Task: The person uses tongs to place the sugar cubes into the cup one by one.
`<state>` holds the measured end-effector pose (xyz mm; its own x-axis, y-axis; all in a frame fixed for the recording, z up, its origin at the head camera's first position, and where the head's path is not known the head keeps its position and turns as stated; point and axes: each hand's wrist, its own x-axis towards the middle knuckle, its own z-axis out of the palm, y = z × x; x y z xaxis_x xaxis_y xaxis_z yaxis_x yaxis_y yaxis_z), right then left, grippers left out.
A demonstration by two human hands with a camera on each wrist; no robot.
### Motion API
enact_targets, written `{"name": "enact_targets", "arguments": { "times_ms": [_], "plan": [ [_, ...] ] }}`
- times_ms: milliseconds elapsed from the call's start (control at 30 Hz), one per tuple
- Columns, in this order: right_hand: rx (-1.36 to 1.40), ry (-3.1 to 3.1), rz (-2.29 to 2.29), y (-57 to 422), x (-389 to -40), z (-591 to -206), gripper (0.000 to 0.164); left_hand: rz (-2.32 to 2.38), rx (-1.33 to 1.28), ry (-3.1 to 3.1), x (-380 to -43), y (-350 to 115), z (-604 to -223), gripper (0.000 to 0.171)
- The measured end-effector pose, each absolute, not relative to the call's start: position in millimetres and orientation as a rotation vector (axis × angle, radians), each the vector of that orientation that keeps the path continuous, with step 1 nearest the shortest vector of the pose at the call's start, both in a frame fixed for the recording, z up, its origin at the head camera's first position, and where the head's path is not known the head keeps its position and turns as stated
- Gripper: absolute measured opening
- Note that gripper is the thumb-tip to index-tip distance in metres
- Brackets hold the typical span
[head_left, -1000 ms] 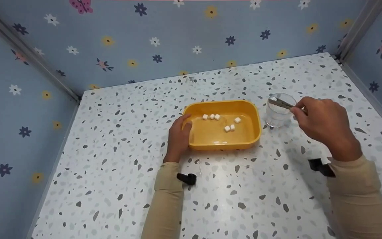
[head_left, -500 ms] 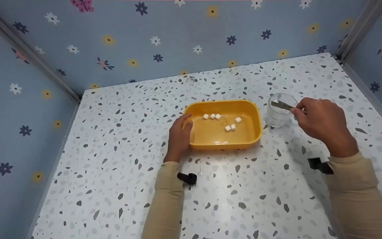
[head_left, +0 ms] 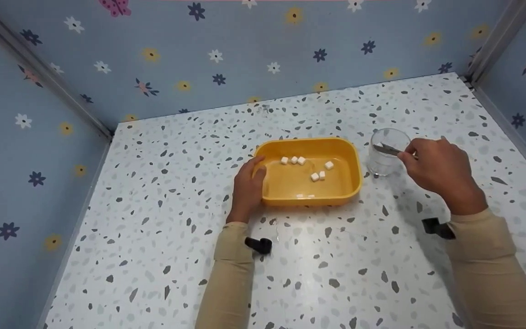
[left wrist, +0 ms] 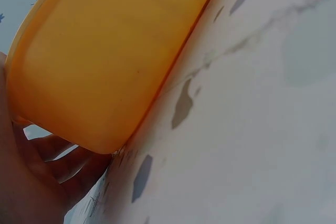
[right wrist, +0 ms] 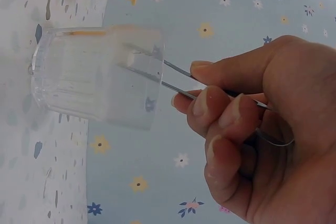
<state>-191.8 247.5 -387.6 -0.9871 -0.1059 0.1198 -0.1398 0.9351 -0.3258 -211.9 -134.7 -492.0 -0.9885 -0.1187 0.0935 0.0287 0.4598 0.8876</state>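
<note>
A yellow plastic container (head_left: pixel 311 201) sits on the table with several small white cubes (head_left: pixel 294 160) on its floor. My left hand (head_left: pixel 247 188) grips its left end, thumb over the rim and fingers along the outer wall. To the right stands a clear glass (head_left: pixel 381 167). Between thumb and fingers, my right hand (head_left: pixel 443 171) pinches metal tongs (head_left: pixel 391 150), whose tips reach down inside the glass's mouth. In the right wrist view, one white cube (right wrist: pixel 135 57) shows between the tong tips, blurred through the glass wall.
The speckled white table (head_left: pixel 162 237) meets flowered blue panels (head_left: pixel 244 50) at the back and both sides. Each wrist carries a black camera mount (head_left: pixel 258 246). The glass stands close beside the container's right end.
My right hand has shifted slightly left and down, and the tong tips with the white cube have dropped lower into the glass. The left hand keeps its place on the container.
</note>
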Motion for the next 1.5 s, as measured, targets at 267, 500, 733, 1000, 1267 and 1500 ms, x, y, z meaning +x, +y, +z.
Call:
{"name": "enact_targets", "arguments": {
  "times_ms": [267,500,733,1000,1267,1500],
  "plan": [
    [0.153,-3.043,0.507,246.0,-195.3,-391.0,0.027,-1.567,0.064,-2.545,-212.9,-135.7,-493.7,0.040],
    [0.137,-3.068,0.491,244.5,-197.3,-391.4,0.028,-1.550,0.060,-2.548,-213.3,-135.5,-494.2,0.040],
    [0.110,-3.090,0.482,242.6,-198.0,-391.6,0.029,-1.565,0.072,-2.552,-212.5,-134.4,-493.0,0.041],
    [0.133,-3.053,0.487,242.4,-195.8,-391.4,0.026,-1.554,0.052,-2.546,-213.1,-135.5,-493.4,0.040],
    [0.143,-3.028,0.495,242.8,-193.8,-391.3,0.026,-1.541,0.054,-2.545,-213.7,-135.4,-494.6,0.038],
    [0.131,-3.044,0.492,243.2,-194.5,-391.2,0.027,-1.539,0.051,-2.552,-213.9,-135.3,-494.6,0.039]
  ]
}}
